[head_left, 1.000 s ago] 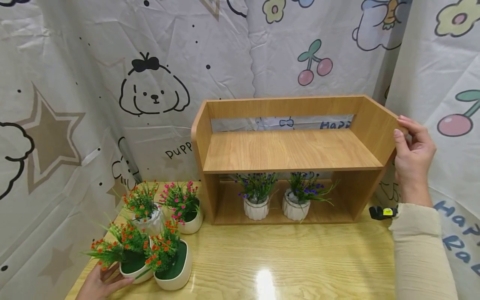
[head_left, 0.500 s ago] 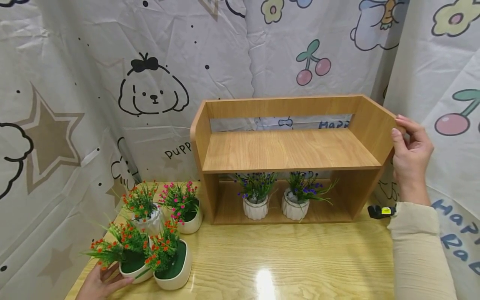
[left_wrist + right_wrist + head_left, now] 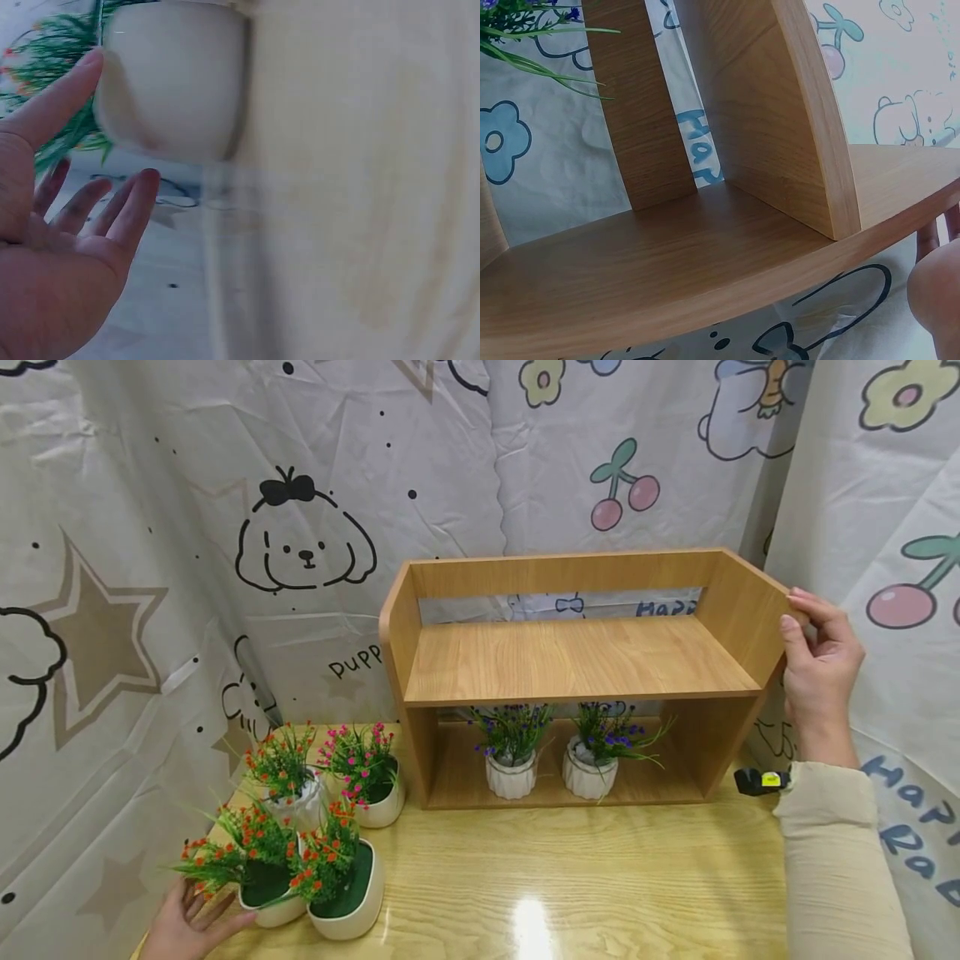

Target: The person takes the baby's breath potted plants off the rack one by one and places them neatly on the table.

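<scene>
At the lower left of the head view, my left hand (image 3: 183,925) has its fingers spread beside a white pot (image 3: 276,912) of orange flowers. The left wrist view shows the thumb close to this pot (image 3: 176,82), while the other fingers stand apart from it. My right hand (image 3: 828,668) holds the upper front edge of the right side panel on a two-tier wooden shelf (image 3: 585,660), thumb in front and fingers behind. Two white fluted pots (image 3: 512,777) with purple flowers stand on its lower tier. Only part of the right hand (image 3: 941,289) enters the right wrist view.
Near the left hand stand another orange-flowered pot (image 3: 348,922), a fluted pot (image 3: 303,806) with orange flowers and a pink-flowered pot (image 3: 382,810). A small black object with a yellow label (image 3: 762,782) lies right of the shelf. Printed curtains (image 3: 442,460) enclose the wooden table (image 3: 585,868).
My left hand has shifted slightly left, its fingers spreading away from the orange-flowered pot. The right hand keeps its hold on the shelf panel.
</scene>
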Available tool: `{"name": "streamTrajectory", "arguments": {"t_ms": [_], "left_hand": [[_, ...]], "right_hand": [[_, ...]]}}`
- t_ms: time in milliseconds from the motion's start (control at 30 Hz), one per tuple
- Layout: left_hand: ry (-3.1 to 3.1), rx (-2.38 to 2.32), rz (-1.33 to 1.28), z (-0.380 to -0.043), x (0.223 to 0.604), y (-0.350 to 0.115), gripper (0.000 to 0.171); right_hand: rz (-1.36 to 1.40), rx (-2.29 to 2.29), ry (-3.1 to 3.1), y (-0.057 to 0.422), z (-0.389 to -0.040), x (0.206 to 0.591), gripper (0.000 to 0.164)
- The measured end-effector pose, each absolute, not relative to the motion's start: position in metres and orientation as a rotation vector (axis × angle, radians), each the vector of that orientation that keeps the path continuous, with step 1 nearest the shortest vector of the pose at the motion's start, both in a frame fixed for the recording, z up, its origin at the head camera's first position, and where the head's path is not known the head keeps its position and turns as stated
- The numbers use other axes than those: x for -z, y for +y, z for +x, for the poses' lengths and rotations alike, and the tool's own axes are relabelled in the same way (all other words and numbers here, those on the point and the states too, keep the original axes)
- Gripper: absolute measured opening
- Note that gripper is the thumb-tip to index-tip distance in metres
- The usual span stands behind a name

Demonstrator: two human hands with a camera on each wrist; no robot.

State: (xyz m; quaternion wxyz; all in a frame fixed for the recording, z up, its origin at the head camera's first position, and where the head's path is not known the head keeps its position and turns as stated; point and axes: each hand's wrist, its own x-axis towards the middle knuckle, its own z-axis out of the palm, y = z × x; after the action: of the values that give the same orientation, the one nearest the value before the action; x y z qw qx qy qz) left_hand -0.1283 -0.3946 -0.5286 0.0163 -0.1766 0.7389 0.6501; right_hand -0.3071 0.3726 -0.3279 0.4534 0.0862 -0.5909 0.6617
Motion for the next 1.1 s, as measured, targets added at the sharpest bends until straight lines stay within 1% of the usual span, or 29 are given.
{"name": "streamTrajectory", "arguments": {"t_ms": [33,100,133,233,300,400,533,700,800,933,1100], "left_hand": [[2.339,-2.053,-0.551,-0.125,0.525,-0.394,0.103],[2.565,-2.047,-0.512,-0.118,0.516,-0.386,0.106],[2.661,-2.069,-0.490,-0.114,0.511,-0.380,0.104],[2.964,-2.022,-0.437,-0.105,0.486,-0.355,0.115],[3.126,-1.990,-0.383,-0.101,0.468,-0.334,0.119],[3.332,-1.891,-0.200,-0.099,0.447,-0.304,0.120],[3.439,-1.772,0.083,-0.103,0.433,-0.267,0.117],[3.363,-1.776,0.420,-0.109,0.428,-0.230,0.113],[3.246,-1.796,0.553,-0.115,0.430,-0.207,0.111],[3.097,-1.763,0.631,-0.128,0.441,-0.170,0.104],[2.972,-1.736,0.828,-0.151,0.459,-0.129,0.096]], "right_hand": [[0.217,-1.634,-1.453,0.373,-0.307,0.328,0.028],[0.219,-1.638,-1.443,0.372,-0.308,0.328,0.028],[0.220,-1.639,-1.440,0.372,-0.308,0.328,0.028],[0.225,-1.630,-1.436,0.372,-0.308,0.328,0.028],[0.221,-1.623,-1.443,0.372,-0.308,0.328,0.028],[0.226,-1.618,-1.435,0.372,-0.307,0.327,0.027],[0.225,-1.623,-1.431,0.371,-0.307,0.327,0.026],[0.207,-1.641,-1.468,0.369,-0.307,0.328,0.027],[0.207,-1.646,-1.466,0.368,-0.307,0.329,0.027],[0.195,-1.644,-1.467,0.369,-0.306,0.328,0.027],[0.176,-1.628,-1.488,0.370,-0.304,0.326,0.028]]}}
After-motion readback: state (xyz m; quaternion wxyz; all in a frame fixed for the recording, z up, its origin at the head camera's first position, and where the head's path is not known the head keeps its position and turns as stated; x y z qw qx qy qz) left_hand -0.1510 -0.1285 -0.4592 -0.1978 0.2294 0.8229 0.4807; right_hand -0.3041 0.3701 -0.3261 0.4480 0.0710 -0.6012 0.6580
